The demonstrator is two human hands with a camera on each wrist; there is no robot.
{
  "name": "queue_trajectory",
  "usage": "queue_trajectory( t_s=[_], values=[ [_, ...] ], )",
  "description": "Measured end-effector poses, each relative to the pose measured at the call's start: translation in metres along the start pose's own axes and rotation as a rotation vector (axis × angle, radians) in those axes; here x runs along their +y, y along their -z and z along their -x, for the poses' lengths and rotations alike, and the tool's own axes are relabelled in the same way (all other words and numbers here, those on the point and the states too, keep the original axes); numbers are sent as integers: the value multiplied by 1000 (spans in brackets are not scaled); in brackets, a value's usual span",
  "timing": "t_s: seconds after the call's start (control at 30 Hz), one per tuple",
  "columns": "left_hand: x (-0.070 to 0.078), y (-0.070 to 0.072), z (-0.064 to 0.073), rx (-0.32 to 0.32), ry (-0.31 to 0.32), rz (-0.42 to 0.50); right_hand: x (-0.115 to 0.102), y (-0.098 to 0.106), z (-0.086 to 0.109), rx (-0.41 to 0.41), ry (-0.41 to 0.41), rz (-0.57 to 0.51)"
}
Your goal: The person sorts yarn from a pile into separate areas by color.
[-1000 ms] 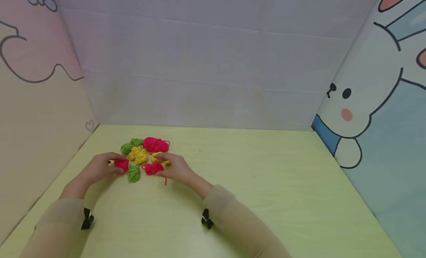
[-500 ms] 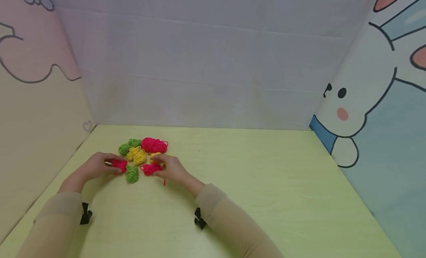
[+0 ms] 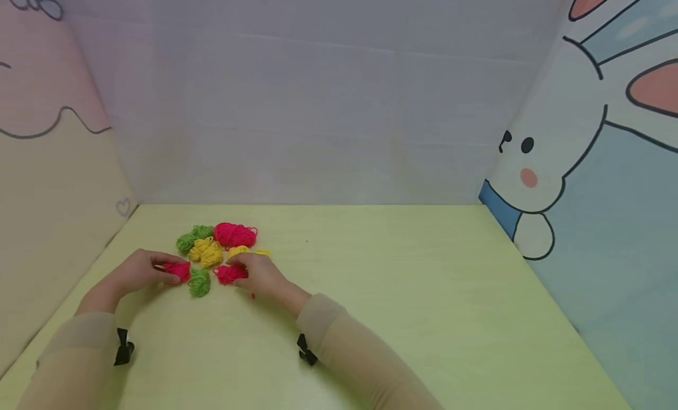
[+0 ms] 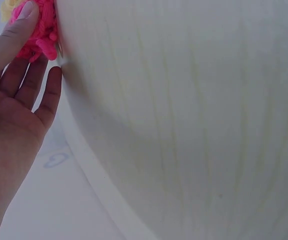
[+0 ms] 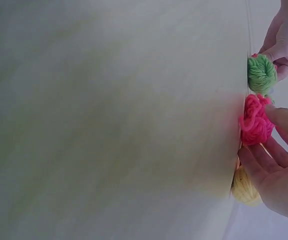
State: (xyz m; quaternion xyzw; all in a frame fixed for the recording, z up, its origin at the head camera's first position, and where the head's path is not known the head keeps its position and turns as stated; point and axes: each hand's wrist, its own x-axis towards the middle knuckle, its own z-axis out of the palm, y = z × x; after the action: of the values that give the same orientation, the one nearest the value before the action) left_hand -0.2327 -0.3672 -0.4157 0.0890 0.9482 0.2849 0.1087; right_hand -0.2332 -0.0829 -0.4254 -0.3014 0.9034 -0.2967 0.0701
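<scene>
In the head view, my left hand (image 3: 135,275) pinches a small pink yarn ball (image 3: 179,271) between thumb and fingers at the left of a yarn cluster. The left wrist view shows the thumb lying over this pink yarn (image 4: 43,32). My right hand (image 3: 265,277) holds another small pink yarn ball (image 3: 228,274), its thumb on one side and fingers on the other, as the right wrist view confirms with the pink yarn (image 5: 256,122). Between the two lies a green yarn ball (image 3: 199,282). Yellow yarn (image 3: 238,250) behind my right hand is partly hidden.
Behind my hands sit a yellow yarn ball (image 3: 206,253), green yarn (image 3: 193,238) and a larger pink yarn ball (image 3: 235,235). The pale table (image 3: 402,304) meets a plain back wall (image 3: 318,122). A rabbit drawing (image 3: 545,157) covers the right wall.
The head view has turned slightly, shifting the scene left. My right hand has moved a little left over its pink yarn ball, and less of the loose strand shows. My left hand keeps its hold.
</scene>
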Motion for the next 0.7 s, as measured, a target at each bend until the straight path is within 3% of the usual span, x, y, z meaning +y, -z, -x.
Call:
queue_trajectory(
  t_s=[0.2,0.7],
  values=[
    [1,0,-2,-9,16,3,-1,0,-1,-62,-11,26],
    [-4,1,-10,-53,29,-28,-1,1,2,-69,9,57]
  ],
)
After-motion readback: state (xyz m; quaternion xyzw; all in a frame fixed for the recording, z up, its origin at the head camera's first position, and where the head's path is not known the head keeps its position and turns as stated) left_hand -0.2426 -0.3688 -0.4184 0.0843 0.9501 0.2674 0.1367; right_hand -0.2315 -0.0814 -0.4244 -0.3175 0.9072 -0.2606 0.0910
